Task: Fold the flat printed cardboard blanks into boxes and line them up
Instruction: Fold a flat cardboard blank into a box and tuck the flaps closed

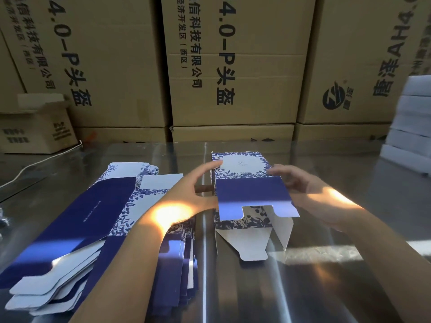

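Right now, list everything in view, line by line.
partly folded box: one, blue and white floral, table centre, near flaps open
flat blanks: one stack, blue and white, left of the box
large cartons: several, brown, stacked behind the table
small carton: one, brown, open, far left
white boxes: one stack, right edge
cable: one, white, far left
table: one, shiny metal
left hand: touches the box's left side
right hand: grips the box's right edge
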A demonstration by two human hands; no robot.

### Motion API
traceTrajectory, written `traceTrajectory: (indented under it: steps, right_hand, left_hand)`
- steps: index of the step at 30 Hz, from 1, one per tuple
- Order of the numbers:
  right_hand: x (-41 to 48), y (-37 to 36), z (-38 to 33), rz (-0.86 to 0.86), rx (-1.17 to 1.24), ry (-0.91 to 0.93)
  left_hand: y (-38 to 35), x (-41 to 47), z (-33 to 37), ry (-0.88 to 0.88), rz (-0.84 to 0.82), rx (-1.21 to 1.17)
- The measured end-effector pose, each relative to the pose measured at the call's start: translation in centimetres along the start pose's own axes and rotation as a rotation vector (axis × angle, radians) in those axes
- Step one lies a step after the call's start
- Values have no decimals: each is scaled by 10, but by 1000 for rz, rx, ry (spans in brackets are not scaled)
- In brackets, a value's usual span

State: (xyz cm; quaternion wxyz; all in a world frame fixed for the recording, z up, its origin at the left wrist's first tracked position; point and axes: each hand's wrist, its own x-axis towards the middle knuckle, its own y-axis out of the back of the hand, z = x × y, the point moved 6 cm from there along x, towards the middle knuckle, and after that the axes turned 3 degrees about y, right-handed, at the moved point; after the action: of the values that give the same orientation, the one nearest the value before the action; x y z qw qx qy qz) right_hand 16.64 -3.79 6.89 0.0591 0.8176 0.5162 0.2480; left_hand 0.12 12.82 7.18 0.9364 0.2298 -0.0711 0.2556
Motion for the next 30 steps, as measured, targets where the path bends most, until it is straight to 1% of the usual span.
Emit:
traceTrajectory:
  steps: [3,5,8,11,13,17,19,23,27,30]
  right_hand:
    - [-1,-1,-6,35,72,28]
    - [0,-2,-8,35,83,44]
    - [0,-3,-8,26,46,56]
    - [1,-2,-5,42,-49,59]
    - [2,-1,-4,61,-81,72]
    - [0,1,-5,54,-118,88]
    - [-1,0,-6,47,-121,81]
    - [-1,-2,-10,60,-161,87]
    - [-4,-3,-15,78,-256,107]
    - [-4,-4,-16,73,-258,96]
  left_hand:
    - [1,2,1,-21,47,-35]
    - [2,2,2,-45,37,-32]
    - [1,2,5,-77,30,-30]
    - [1,0,7,-90,46,-47]
    - [3,-1,9,-105,40,-7]
    - [3,-3,11,-85,-36,107]
    - [3,-5,11,-53,-84,129]
    - [1,-8,11,-22,-122,131]
    - [-3,-5,14,-49,-66,63]
    - [-4,-3,11,-76,6,143]
